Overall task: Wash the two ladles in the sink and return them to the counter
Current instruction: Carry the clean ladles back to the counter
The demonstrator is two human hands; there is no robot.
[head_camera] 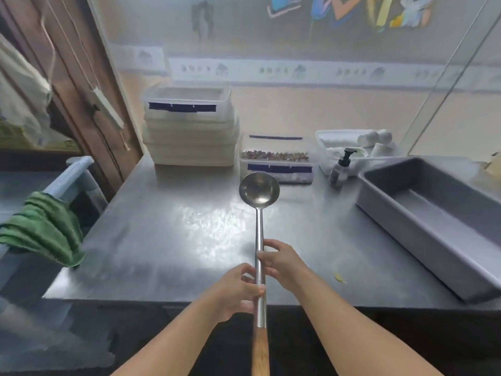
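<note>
One ladle in view: the ladle is held over the counter, bowl up and toward the back edge, wooden handle end toward the person and past the front edge.
Second ladle: not in view; its place cannot be told.
Left hand: the left hand is closed around the steel shaft, just above the wooden grip.
Right hand: the right hand pinches the same shaft a little farther up, fingers wrapped on it.
Contact with counter: the bowl appears to hang clear of the surface, near the middle; whether it touches cannot be confirmed.
Bowl condition: shiny, no visible residue; wet or dry cannot be told.
Sink: none clearly seen; a steel tray lies along the right edge, and a green cloth hangs off the left edge on a separate fixture.
Other items: stacked lidded tubs at the back left corner, a soap pump bottle toward the back right.
Step in hand, judged: either lifting this ladle off for washing or setting it back down; the frame alone does not settle which.
Next move calls for: a firm two-handed hold kept level, with the long shaft swung clear of the tray and bottle.
</note>
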